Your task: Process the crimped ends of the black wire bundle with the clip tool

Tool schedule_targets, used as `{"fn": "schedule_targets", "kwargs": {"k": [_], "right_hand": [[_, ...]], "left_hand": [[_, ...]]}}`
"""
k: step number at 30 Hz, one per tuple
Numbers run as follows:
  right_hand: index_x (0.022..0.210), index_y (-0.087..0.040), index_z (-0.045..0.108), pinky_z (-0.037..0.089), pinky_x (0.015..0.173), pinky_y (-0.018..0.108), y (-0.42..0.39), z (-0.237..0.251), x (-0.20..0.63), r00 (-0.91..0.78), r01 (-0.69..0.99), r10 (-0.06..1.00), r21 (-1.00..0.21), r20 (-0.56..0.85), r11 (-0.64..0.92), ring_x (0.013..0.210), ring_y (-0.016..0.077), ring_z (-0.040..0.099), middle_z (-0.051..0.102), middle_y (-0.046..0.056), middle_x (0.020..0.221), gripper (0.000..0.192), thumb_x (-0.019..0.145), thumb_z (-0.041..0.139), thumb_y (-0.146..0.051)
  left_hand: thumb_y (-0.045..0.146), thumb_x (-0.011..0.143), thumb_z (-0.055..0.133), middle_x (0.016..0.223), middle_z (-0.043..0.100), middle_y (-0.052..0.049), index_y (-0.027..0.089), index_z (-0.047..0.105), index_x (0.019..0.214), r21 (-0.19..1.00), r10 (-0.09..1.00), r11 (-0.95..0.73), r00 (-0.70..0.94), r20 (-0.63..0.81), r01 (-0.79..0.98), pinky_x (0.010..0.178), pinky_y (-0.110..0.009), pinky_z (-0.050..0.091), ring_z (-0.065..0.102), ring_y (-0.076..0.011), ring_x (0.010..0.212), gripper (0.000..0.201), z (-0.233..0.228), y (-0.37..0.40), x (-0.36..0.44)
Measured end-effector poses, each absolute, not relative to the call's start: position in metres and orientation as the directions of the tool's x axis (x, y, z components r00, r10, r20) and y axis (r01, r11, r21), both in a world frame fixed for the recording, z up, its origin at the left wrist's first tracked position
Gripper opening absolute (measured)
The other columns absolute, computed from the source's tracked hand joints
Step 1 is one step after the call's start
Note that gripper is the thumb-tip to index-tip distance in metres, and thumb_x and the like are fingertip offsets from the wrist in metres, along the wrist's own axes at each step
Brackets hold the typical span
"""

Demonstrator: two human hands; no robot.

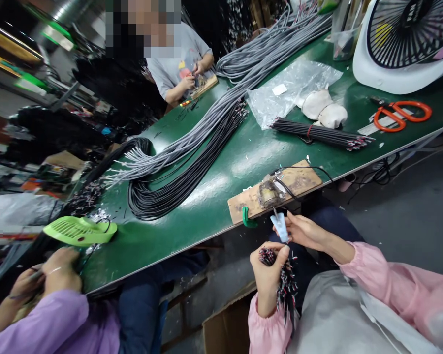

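My left hand is closed round a bundle of thin black wires. Their stripped ends, with red and white cores, poke out above the fist and hang below it. Just above, my right hand grips a light blue, wedge-shaped tool with a narrow metal tip; its exact kind is unclear. That tip points up at the front edge of a wooden board, where a block wrapped in brownish material is fixed. A green clamp sits at the board's near edge.
Grey cables and black cables stretch along the green table. To the right lie a tied wire bundle, orange-handled scissors and a white fan. Co-workers sit at left and across; a green fan stands left.
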State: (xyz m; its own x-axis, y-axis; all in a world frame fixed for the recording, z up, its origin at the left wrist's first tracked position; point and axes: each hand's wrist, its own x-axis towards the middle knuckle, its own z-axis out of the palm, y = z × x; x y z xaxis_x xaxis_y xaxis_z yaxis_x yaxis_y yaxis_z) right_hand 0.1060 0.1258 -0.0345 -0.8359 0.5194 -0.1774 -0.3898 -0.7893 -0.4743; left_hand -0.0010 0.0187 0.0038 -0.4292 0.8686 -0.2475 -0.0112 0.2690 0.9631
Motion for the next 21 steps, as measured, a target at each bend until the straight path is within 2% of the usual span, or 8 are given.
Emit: {"fn": "schedule_targets", "kwargs": {"k": [2, 4, 7, 10, 13, 16, 18, 21], "right_hand": [[0.081, -0.012, 0.067, 0.035, 0.055, 0.022, 0.124, -0.042, 0.111, -0.816, -0.385, 0.54, -0.502, -0.207, -0.774, 0.063, 0.0105, 0.049, 0.06, 0.004, 0.073, 0.039, 0.081, 0.057, -0.05], [0.085, -0.013, 0.067, 0.035, 0.056, 0.022, 0.122, -0.047, 0.118, -0.787, -0.352, 0.576, -0.605, -0.223, -0.714, 0.064, 0.0105, 0.049, 0.06, 0.004, 0.073, 0.036, 0.082, 0.058, -0.048], [0.085, -0.013, 0.067, 0.037, 0.062, 0.024, 0.118, -0.046, 0.129, -0.725, -0.233, 0.657, -0.825, -0.205, -0.515, 0.069, 0.0126, 0.051, 0.06, 0.003, 0.074, 0.03, 0.078, 0.064, -0.042], [0.077, -0.013, 0.066, 0.038, 0.063, 0.026, 0.113, -0.038, 0.135, -0.692, -0.124, 0.708, -0.942, -0.143, -0.312, 0.068, 0.0134, 0.052, 0.058, 0.002, 0.071, 0.025, 0.076, 0.067, -0.038], [0.076, -0.014, 0.068, 0.04, 0.064, 0.026, 0.109, -0.026, 0.136, -0.706, -0.102, 0.708, -0.985, -0.027, -0.139, 0.069, 0.0142, 0.053, 0.058, 0.002, 0.073, 0.021, 0.076, 0.067, -0.035], [0.082, -0.016, 0.071, 0.042, 0.071, 0.028, 0.106, -0.013, 0.134, -0.753, -0.097, 0.652, -0.995, 0.086, 0.018, 0.077, 0.0162, 0.055, 0.061, 0.004, 0.076, 0.015, 0.075, 0.069, -0.029], [0.082, -0.016, 0.071, 0.042, 0.072, 0.028, 0.104, -0.007, 0.132, -0.759, -0.084, 0.64, -0.992, 0.124, 0.093, 0.077, 0.0161, 0.054, 0.062, 0.004, 0.074, 0.011, 0.077, 0.068, -0.025], [0.076, -0.015, 0.067, 0.042, 0.07, 0.027, 0.101, -0.008, 0.131, -0.71, -0.042, 0.693, -0.99, 0.122, 0.131, 0.074, 0.0148, 0.053, 0.06, 0.003, 0.074, 0.012, 0.081, 0.063, -0.024]], "left_hand": [[0.029, 0.071, 0.07, 0.047, 0.058, 0.001, 0.012, 0.067, 0.07, 0.962, 0.868, 0.274, -0.432, -0.243, 0.009, 0.043, -0.022, 0.04, 0.049, -0.0099, 0.039, 0.017, 0.005, 0.017, -0.001], [0.03, 0.069, 0.071, 0.047, 0.058, 0.001, 0.012, 0.067, 0.069, 0.961, 0.867, 0.276, -0.433, -0.245, 0.007, 0.043, -0.022, 0.04, 0.05, -0.0102, 0.039, 0.018, 0.007, 0.015, -0.002], [0.032, 0.069, 0.071, 0.048, 0.058, 0.001, 0.012, 0.066, 0.065, 0.952, 0.864, 0.302, -0.411, -0.293, -0.045, 0.041, -0.022, 0.04, 0.05, -0.0099, 0.039, 0.021, 0.008, 0.012, -0.001], [0.035, 0.072, 0.068, 0.044, 0.055, 0.002, 0.012, 0.062, 0.061, 0.925, 0.843, 0.35, -0.381, -0.38, -0.147, 0.037, -0.021, 0.037, 0.046, -0.0083, 0.034, 0.026, 0.006, 0.01, 0.002], [0.036, 0.071, 0.068, 0.043, 0.052, 0.004, 0.012, 0.059, 0.063, 0.897, 0.833, 0.383, -0.339, -0.438, -0.219, 0.036, -0.02, 0.036, 0.045, -0.0073, 0.033, 0.027, -0.002, 0.008, 0.007], [0.033, 0.068, 0.071, 0.048, 0.051, 0.005, 0.013, 0.058, 0.069, 0.893, 0.831, 0.383, -0.334, -0.446, -0.238, 0.039, -0.019, 0.037, 0.045, -0.0065, 0.037, 0.024, -0.012, 0.006, 0.011], [0.032, 0.067, 0.071, 0.049, 0.049, 0.006, 0.014, 0.057, 0.072, 0.891, 0.831, 0.393, -0.327, -0.45, -0.229, 0.04, -0.019, 0.037, 0.044, -0.006, 0.038, 0.024, -0.018, 0.004, 0.012], [0.033, 0.065, 0.072, 0.048, 0.049, 0.006, 0.015, 0.054, 0.066, 0.892, 0.836, 0.401, -0.314, -0.45, -0.209, 0.041, -0.02, 0.039, 0.045, -0.007, 0.039, 0.025, -0.022, 0.002, 0.012]]}}
